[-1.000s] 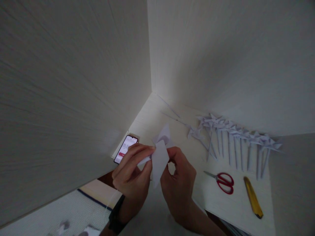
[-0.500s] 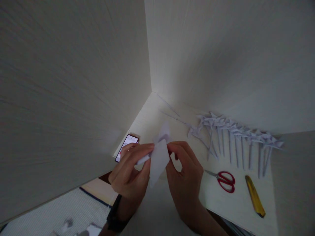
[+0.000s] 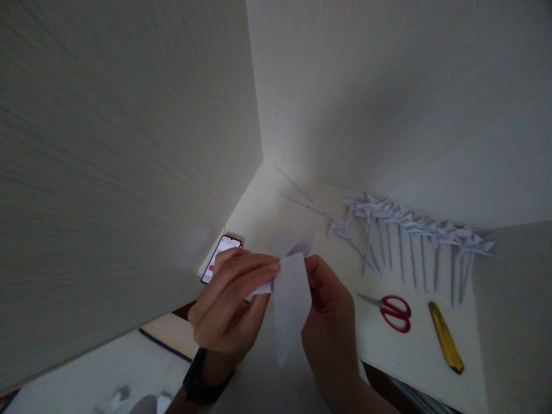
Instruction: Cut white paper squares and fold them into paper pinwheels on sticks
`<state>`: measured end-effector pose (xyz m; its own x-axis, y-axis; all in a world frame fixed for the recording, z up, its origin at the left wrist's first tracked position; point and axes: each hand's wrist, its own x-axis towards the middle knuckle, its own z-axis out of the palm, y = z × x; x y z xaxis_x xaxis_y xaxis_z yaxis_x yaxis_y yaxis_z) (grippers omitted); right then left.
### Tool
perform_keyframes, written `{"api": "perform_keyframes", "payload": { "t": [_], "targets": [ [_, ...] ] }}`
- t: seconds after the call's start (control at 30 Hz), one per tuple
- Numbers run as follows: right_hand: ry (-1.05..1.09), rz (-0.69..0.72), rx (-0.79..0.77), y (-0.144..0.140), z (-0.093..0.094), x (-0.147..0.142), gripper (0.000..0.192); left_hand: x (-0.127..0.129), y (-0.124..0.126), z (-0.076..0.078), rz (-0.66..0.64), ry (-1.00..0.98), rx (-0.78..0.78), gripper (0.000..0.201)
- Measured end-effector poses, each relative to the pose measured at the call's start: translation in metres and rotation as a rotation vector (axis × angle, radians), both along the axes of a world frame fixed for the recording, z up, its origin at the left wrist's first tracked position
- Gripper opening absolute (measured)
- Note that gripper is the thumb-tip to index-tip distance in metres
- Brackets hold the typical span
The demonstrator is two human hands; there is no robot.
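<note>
Surroundings: phone (image 3: 221,256) just beyond my left knuckles; row of paper pinwheels (image 3: 414,236), red scissors (image 3: 390,312) and yellow cutter (image 3: 446,345) lie well right of my right hand, on the desk (image 3: 276,201).
Left hand (image 3: 230,305): fingers closed, pinching the folded white paper (image 3: 291,293).
Right hand (image 3: 330,305): fingers curled shut on the paper's other edge.
Paper: held between both hands, above the desk.

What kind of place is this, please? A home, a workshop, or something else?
Probably a home craft corner: a pale wood-grain desk enclosed by matching panels. On it lie a row of white paper pinwheels on rolled paper sticks, red-handled scissors and a yellow utility knife. Both hands hold folded white paper.
</note>
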<state>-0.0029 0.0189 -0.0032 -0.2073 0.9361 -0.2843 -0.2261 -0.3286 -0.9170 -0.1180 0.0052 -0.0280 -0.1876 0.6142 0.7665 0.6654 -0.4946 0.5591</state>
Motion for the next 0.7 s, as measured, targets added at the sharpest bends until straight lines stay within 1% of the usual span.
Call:
{"api": "perform_keyframes", "payload": {
  "t": [0.1,0.23,0.33,0.43,0.53,0.63,0.7],
  "targets": [
    [0.067,0.001,-0.066,-0.001,0.005,0.001,0.010,-0.003,-0.002,-0.002,-0.014,0.038,0.009,0.027],
    [0.127,0.018,-0.157,-0.003,0.008,0.003,0.007,-0.008,-0.005,-0.007,0.028,0.124,-0.023,0.015],
    [0.136,0.008,-0.152,-0.004,0.009,0.003,0.009,-0.010,-0.006,-0.007,0.005,0.175,-0.027,0.010],
    [0.076,-0.021,-0.051,-0.006,0.008,0.003,0.010,-0.009,-0.004,-0.002,-0.061,0.138,-0.029,0.014],
    [-0.059,-0.064,0.093,-0.007,0.007,0.004,0.012,-0.004,-0.001,0.003,-0.112,0.037,-0.007,0.023],
    [-0.244,-0.121,0.274,-0.009,0.007,0.007,0.017,0.001,0.001,0.006,-0.116,-0.032,0.019,0.025],
    [-0.317,-0.110,0.364,-0.009,0.008,0.008,0.020,0.003,0.001,0.006,-0.108,-0.048,0.018,0.026]
  ]
}}
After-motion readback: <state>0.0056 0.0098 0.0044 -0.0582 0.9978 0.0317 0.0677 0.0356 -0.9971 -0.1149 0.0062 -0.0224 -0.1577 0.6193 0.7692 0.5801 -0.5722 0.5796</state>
